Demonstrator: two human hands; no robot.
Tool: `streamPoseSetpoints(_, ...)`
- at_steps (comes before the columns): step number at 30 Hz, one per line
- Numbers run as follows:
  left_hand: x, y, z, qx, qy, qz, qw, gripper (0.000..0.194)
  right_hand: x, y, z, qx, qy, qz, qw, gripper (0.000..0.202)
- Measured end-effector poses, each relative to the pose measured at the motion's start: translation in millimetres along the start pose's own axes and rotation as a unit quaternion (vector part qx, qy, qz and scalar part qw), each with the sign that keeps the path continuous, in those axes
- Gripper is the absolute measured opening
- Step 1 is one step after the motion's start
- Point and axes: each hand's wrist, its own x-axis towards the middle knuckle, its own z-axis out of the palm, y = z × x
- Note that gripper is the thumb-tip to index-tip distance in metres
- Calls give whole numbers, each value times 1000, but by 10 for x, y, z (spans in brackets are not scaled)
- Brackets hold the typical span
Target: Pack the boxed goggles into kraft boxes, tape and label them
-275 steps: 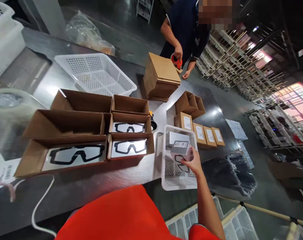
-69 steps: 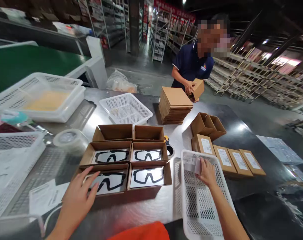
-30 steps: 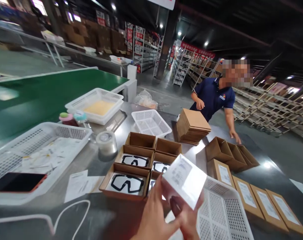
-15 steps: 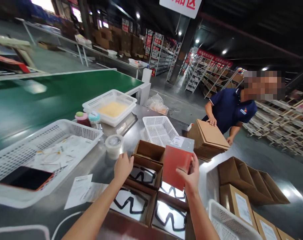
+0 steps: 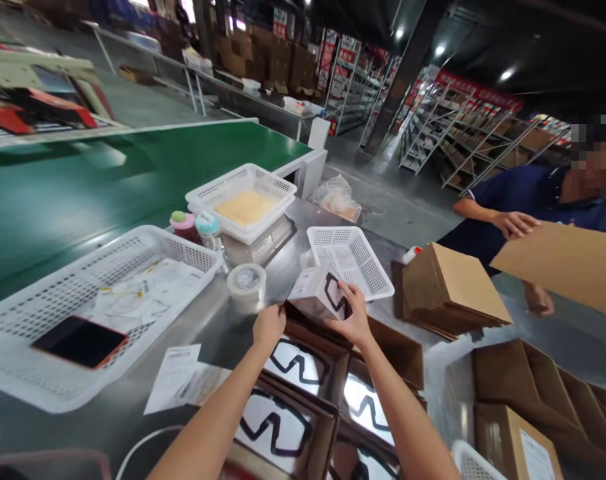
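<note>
My right hand (image 5: 350, 317) grips a small product box (image 5: 310, 297) that has a black goggle-frame outline on one face and a pale label on another. The box is tilted over the far-left open carton, partly inside its mouth. At that carton's left rim, my left hand (image 5: 270, 328) has its fingers closed on the cardboard edge; the fingertips are partly hidden. Nearer me, boxes with the same black outline fill several open cartons, among them a product box (image 5: 300, 363) and another product box (image 5: 275, 427). To the right, beyond my right wrist, stands an open brown carton (image 5: 397, 350).
A tape roll (image 5: 247, 283), a white basket (image 5: 355, 260) and a large basket with a phone (image 5: 80, 340) surround the cartons. Flat cardboard (image 5: 453, 287) is stacked at right, where a co-worker (image 5: 513, 200) holds a sheet. A green conveyor (image 5: 147, 167) lies behind.
The product box has moved left and turned from its red side to the outlined face, over the far-left carton. My view has shifted right. The co-worker has lifted a cardboard sheet off the stack.
</note>
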Motion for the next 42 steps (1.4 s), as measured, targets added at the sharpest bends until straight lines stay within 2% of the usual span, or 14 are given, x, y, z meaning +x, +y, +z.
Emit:
streamPoseSetpoints(4,-31,37,24,8,-3,6,1000,36,-31,82,-41,-120,-90,-1,989,91)
streamPoseSetpoints(9,-68,100,17,19,-1,-3,1000,36,105,-2,-16,-193,-180,-4,965,93)
streamPoseSetpoints(14,-87,125,-25,26,-4,0,1000,36,93,7,170,-245,-205,-32,947,90)
streamPoseSetpoints(17,-83,116,-35,25,-7,7,1000,36,29,64,246,-257,-218,-64,939,80)
streamPoseSetpoints(19,-75,104,-32,24,-9,8,1000,37,16,102,241,-250,-245,-86,933,68)
streamPoseSetpoints(22,-63,85,-22,23,-16,8,1000,37,75,157,142,-197,-325,-136,915,60)
streamPoseSetpoints(26,-62,71,-20,27,-23,10,999,37,251,230,-49,-132,-394,-192,889,70)
streamPoseSetpoints(29,-68,72,-26,32,-28,11,999,37,389,255,-106,-99,-427,-206,875,81)
streamPoseSetpoints(37,-62,72,-38,42,-37,10,998,36,638,295,-54,-65,-483,-176,855,91)
streamPoseSetpoints(40,-60,76,-44,46,-38,10,998,35,635,371,-41,-78,-486,-210,845,102)
streamPoseSetpoints(42,-57,79,-48,48,-38,9,998,35,572,424,45,-95,-466,-253,842,101)
